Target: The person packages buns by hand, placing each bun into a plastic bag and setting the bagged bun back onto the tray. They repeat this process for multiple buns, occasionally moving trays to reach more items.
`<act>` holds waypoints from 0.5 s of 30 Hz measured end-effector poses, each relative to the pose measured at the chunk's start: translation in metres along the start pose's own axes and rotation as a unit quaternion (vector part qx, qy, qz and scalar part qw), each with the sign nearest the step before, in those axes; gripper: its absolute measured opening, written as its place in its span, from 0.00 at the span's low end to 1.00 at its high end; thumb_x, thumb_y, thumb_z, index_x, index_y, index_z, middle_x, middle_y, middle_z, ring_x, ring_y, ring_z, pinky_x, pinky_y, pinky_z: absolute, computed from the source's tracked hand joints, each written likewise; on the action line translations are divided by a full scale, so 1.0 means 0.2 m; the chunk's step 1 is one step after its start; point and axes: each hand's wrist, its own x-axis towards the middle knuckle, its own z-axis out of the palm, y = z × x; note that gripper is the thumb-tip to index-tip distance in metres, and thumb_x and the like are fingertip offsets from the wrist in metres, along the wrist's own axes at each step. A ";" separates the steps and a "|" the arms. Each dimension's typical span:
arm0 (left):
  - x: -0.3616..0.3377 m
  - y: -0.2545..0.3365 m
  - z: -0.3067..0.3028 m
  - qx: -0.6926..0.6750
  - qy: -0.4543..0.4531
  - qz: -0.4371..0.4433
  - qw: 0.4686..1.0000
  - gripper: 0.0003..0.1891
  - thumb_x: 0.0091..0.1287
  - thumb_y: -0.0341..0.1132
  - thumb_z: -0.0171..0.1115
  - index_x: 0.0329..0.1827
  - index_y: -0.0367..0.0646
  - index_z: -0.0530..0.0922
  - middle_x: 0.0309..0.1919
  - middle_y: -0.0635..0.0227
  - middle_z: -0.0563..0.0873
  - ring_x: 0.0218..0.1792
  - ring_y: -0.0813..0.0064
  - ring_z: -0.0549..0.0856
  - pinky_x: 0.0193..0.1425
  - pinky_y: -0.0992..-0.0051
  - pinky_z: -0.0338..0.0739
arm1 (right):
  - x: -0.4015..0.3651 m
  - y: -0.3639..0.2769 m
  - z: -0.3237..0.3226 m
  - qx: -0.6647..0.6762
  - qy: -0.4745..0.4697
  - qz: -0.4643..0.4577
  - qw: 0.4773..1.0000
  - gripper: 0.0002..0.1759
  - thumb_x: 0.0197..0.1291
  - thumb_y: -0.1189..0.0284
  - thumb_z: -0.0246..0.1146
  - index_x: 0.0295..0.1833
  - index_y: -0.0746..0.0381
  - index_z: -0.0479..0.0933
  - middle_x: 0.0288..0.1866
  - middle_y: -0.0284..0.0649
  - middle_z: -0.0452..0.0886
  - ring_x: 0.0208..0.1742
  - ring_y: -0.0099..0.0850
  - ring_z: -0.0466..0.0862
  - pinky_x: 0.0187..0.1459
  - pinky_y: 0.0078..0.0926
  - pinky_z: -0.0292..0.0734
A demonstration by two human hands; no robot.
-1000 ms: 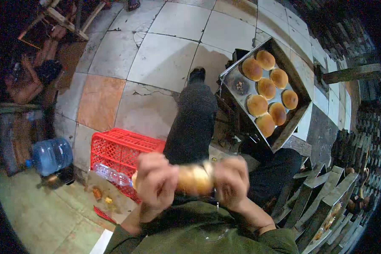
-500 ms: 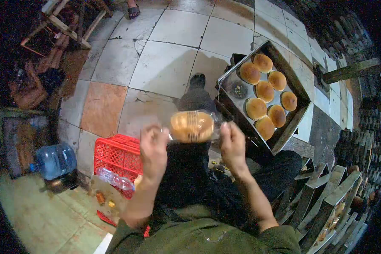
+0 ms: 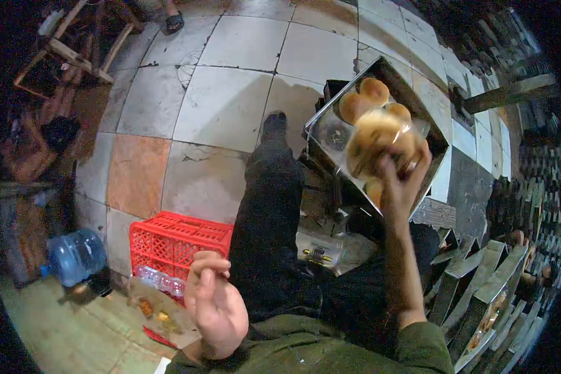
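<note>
Above a metal tray [image 3: 408, 103], the right hand [image 3: 397, 184] grasps bagged bread [image 3: 380, 134] toward eleven o'clock. The farther left hand [image 3: 217, 308] is empty, loosely open.

The floor [image 3: 230, 47] has big white squares with dark cracks and one orange square [image 3: 137, 168]. At the lower left, the ground [image 3: 62, 324] looks green. A wooden frame [image 3: 75, 56] stands in the dim top left corner. A dark shadow [image 3: 227, 103] falls across the white squares.
</note>
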 end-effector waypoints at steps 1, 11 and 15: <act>0.01 -0.02 0.00 -0.001 -0.003 -0.003 1.000 0.11 0.62 0.34 0.50 0.34 0.33 0.75 0.33 0.64 0.73 0.37 0.77 0.68 0.42 0.78 0.59 | 0.12 0.05 0.00 0.010 -0.042 0.059 0.997 0.35 0.55 0.69 0.63 0.63 0.63 0.53 0.55 0.49 0.68 0.54 0.37 0.75 0.52 0.31 0.73; -0.02 -0.27 -0.10 0.020 -0.060 -0.142 0.988 0.06 0.62 0.25 0.53 0.41 0.34 0.74 0.30 0.67 0.77 0.33 0.78 0.75 0.41 0.80 0.69 | -0.72 0.43 -0.20 -0.301 -0.442 0.007 0.845 0.15 0.53 0.71 0.58 0.46 0.62 0.70 0.45 0.52 0.75 0.47 0.49 0.74 0.47 0.42 0.70; -0.06 -0.35 -0.07 0.095 -0.126 -0.181 0.971 0.07 0.64 0.27 0.52 0.41 0.34 0.74 0.31 0.67 0.77 0.33 0.78 0.75 0.42 0.80 0.69 | -0.84 0.44 -0.29 -0.201 -0.502 0.144 0.829 0.11 0.54 0.73 0.58 0.43 0.63 0.71 0.46 0.49 0.75 0.49 0.47 0.75 0.51 0.36 0.70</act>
